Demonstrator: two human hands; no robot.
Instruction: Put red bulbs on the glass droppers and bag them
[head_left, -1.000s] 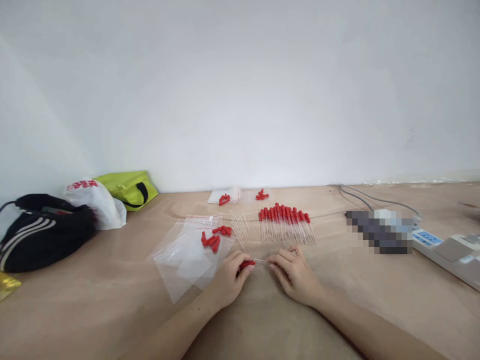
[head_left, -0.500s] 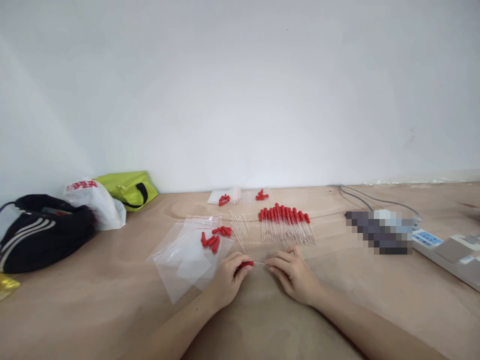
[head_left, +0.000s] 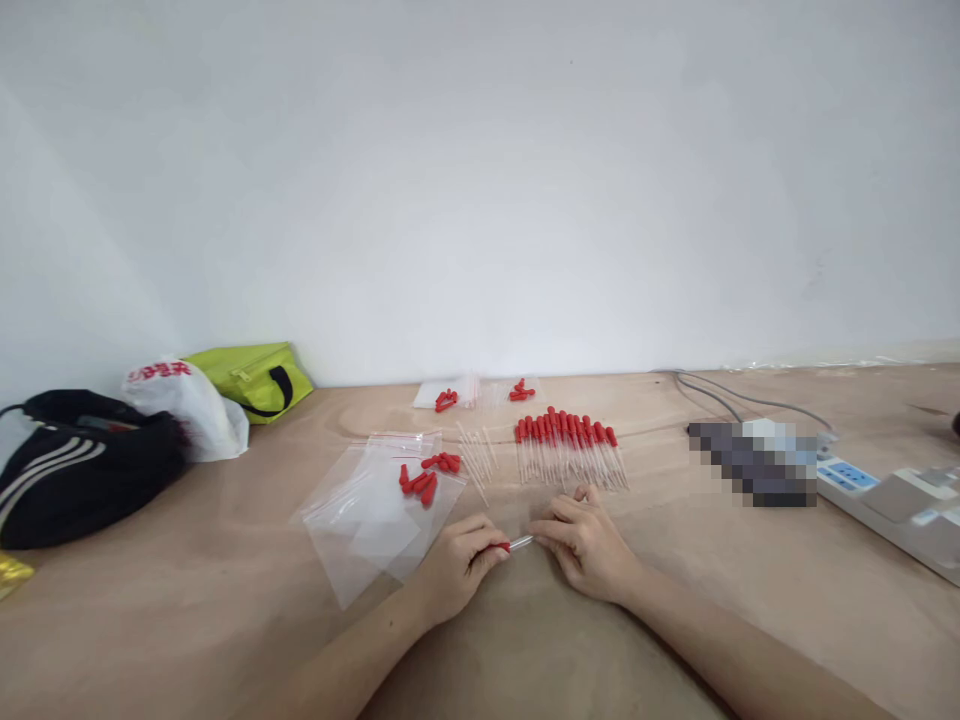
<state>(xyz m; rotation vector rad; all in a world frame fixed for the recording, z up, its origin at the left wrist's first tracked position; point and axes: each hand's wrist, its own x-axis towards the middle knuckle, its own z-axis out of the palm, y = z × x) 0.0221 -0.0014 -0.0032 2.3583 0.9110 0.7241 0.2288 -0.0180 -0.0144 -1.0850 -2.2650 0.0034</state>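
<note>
Pinched in my left hand [head_left: 463, 565] is a red rubber bulb [head_left: 500, 546], mostly covered by the fingers. A clear thin dropper tube [head_left: 520, 542] runs from the bulb across to my right hand [head_left: 581, 545], whose closed fingertips are at its other end. Beyond my right hand lies a row of assembled droppers [head_left: 570, 440], red bulbs pointing away from me. Several loose clear tubes [head_left: 477, 462] lie left of that row. Loose red bulbs [head_left: 421, 486] rest on flat clear zip bags [head_left: 352, 520] beside my left hand.
Near the wall are more small bags [head_left: 427, 393] with red bulbs. At left stand a black bag [head_left: 90, 470], a white plastic bag [head_left: 187, 415] and a lime-green bag [head_left: 259, 375]. A power strip [head_left: 847, 475], cable and blurred dark object [head_left: 750, 465] occupy the right.
The bulb and tube have shifted slightly toward me and now slant, with the right end farther away. More of the tube's width shows, and less of the bulb. Both hands keep their hold.
</note>
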